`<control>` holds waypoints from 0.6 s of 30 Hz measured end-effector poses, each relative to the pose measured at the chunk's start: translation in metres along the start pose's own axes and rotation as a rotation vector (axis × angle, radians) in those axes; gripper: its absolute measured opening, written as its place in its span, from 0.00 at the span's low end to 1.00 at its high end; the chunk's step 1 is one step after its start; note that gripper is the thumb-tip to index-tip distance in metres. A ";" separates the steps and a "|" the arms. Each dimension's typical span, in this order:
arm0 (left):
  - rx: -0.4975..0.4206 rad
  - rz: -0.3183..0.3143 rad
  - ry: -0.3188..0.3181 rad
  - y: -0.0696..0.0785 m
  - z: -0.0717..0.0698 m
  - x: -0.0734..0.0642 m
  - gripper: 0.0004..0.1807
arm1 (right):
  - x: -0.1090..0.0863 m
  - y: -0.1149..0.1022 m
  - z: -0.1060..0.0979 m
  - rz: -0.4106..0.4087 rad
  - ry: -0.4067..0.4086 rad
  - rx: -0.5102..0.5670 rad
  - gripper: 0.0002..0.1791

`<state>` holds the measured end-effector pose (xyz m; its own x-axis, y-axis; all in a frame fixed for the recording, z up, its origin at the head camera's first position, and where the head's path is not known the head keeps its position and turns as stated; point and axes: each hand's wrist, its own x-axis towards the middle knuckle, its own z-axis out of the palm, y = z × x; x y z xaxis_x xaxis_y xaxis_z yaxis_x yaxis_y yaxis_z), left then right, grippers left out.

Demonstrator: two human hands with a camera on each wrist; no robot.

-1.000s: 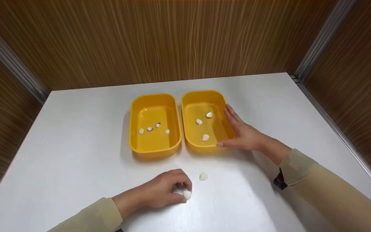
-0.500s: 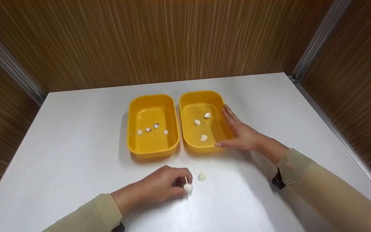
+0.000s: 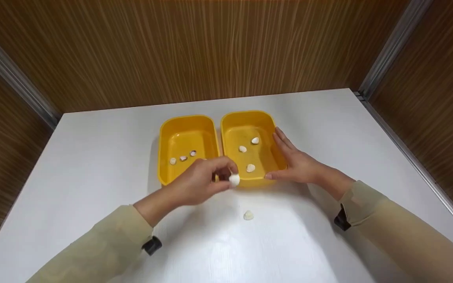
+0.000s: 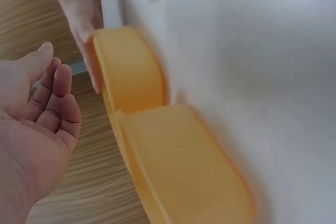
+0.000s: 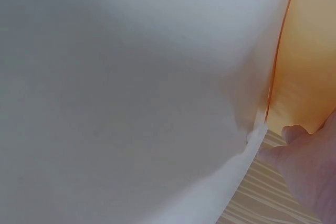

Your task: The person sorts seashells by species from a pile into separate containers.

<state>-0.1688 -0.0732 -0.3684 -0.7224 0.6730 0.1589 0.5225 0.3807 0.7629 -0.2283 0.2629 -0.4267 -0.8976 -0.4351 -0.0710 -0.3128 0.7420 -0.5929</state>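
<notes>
Between thumb and forefinger my left hand pinches a small white seashell, raised above the table at the near edge of the two yellow trays. My right hand rests with straight fingers along the right side of the right tray, its thumb at the near corner. Three pale shells, one of them this seashell, lie in that tray. The left tray holds several shells, some with dark markings; my left hand covers its near right corner. In the left wrist view the pinched shell is hidden behind the fingers.
One more pale shell lies on the white table in front of the right tray. Wood-grain panels stand behind the table and at both sides, with metal corner posts.
My left hand has lifted the seashell off the table and moved away from me, up to the near edge of the trays. The right hand has stayed at the right tray.
</notes>
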 end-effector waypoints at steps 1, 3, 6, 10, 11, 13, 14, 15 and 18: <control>-0.008 -0.008 0.013 0.001 -0.003 0.004 0.10 | 0.000 0.001 0.000 -0.003 -0.001 -0.001 0.75; -0.022 -0.022 0.035 0.002 -0.008 0.013 0.11 | 0.000 0.001 0.000 -0.008 -0.001 -0.003 0.74; -0.043 -0.041 0.060 0.002 -0.014 0.026 0.11 | 0.001 0.002 0.000 -0.009 0.000 -0.010 0.74; -0.055 -0.082 0.085 0.002 -0.020 0.042 0.12 | 0.001 0.001 0.000 -0.007 -0.003 -0.019 0.74; -0.055 -0.093 0.093 0.001 -0.020 0.046 0.12 | 0.001 0.000 0.000 -0.006 -0.005 -0.019 0.74; -0.060 -0.113 0.106 0.000 -0.022 0.053 0.12 | 0.001 0.000 0.000 0.002 -0.009 -0.017 0.74; -0.065 -0.123 0.111 -0.001 -0.022 0.057 0.13 | 0.001 -0.001 -0.001 0.006 -0.011 -0.017 0.74; -0.068 -0.134 0.115 -0.002 -0.022 0.060 0.13 | 0.001 -0.001 -0.001 0.011 -0.013 -0.017 0.74; -0.080 -0.170 0.123 -0.006 -0.021 0.070 0.14 | 0.002 -0.001 -0.001 0.027 -0.018 -0.018 0.73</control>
<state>-0.2316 -0.0420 -0.3482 -0.8494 0.5193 0.0947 0.3540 0.4274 0.8319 -0.2297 0.2621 -0.4254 -0.9001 -0.4237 -0.1016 -0.2940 0.7627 -0.5760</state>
